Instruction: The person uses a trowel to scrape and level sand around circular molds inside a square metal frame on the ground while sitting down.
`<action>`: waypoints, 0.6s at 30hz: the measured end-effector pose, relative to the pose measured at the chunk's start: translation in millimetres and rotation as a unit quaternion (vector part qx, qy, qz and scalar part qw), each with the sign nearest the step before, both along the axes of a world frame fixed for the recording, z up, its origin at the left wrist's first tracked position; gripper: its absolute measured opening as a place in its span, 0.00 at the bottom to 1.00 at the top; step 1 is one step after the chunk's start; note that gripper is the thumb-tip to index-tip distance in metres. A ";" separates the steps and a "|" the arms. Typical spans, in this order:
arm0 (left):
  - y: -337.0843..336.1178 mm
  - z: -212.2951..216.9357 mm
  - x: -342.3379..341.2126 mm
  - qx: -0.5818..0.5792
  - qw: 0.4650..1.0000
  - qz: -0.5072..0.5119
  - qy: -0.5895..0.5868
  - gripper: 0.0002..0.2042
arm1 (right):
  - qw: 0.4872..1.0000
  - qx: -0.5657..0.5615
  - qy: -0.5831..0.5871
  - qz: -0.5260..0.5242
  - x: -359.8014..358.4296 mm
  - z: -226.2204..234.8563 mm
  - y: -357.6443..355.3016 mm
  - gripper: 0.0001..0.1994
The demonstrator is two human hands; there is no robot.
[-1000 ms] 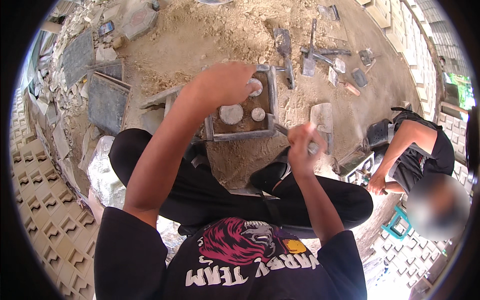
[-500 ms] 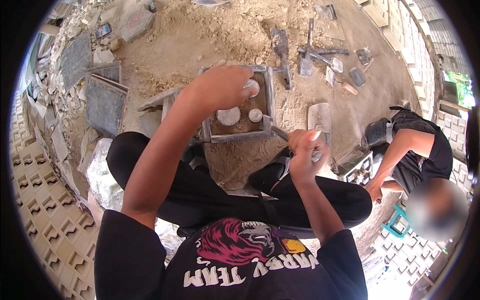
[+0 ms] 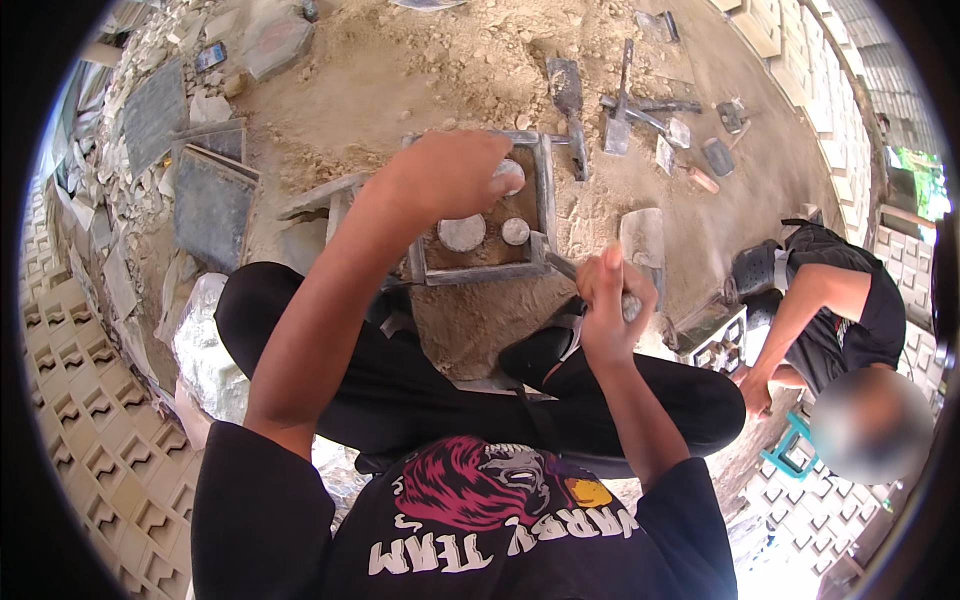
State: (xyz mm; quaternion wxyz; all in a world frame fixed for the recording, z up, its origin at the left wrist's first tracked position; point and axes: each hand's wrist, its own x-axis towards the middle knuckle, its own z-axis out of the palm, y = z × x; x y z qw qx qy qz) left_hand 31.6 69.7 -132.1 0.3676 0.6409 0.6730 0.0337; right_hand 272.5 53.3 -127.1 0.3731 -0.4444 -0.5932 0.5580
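Note:
A square grey frame (image 3: 485, 273) packed with brown sand lies on the ground before my crossed legs. Inside it sit a larger round pale disc (image 3: 462, 233) and a smaller round pale disc (image 3: 515, 231). Over the frame's far part is my left hand (image 3: 450, 168), palm down, its fingers closed on a round pale piece (image 3: 509, 176) at the sand. My right hand (image 3: 612, 300) grips a thin metal-bladed tool (image 3: 563, 266), whose tip meets the frame's near right corner. The left fingers partly cover their piece.
Trowels (image 3: 566, 90), a hammer (image 3: 650, 115) and a pale block (image 3: 642, 238) lie to the right. Dark flat boards (image 3: 212, 210) and rubble stand left. Loose sand (image 3: 330, 105) spreads beyond the frame. At the right another person (image 3: 835, 285) bends over a patterned mould (image 3: 722, 345).
My right hand has turned slightly, its thumb now pointing more upward, still around the tool. My left hand stays nearly in place. The other person's hand has shifted a little.

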 end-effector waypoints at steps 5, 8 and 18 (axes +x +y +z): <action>2.0 4.1 2.2 0.007 1.000 -0.005 0.017 0.27 | 0.999 0.010 -0.044 0.011 4.4 -26.4 9.1 0.26; 1.6 3.5 2.2 0.012 1.000 -0.011 0.014 0.27 | 0.997 0.060 0.042 -0.009 5.3 -18.2 10.9 0.26; -3.1 -0.9 2.9 0.047 0.999 -0.017 -0.005 0.27 | 0.993 0.086 0.057 0.056 3.3 -24.2 16.2 0.27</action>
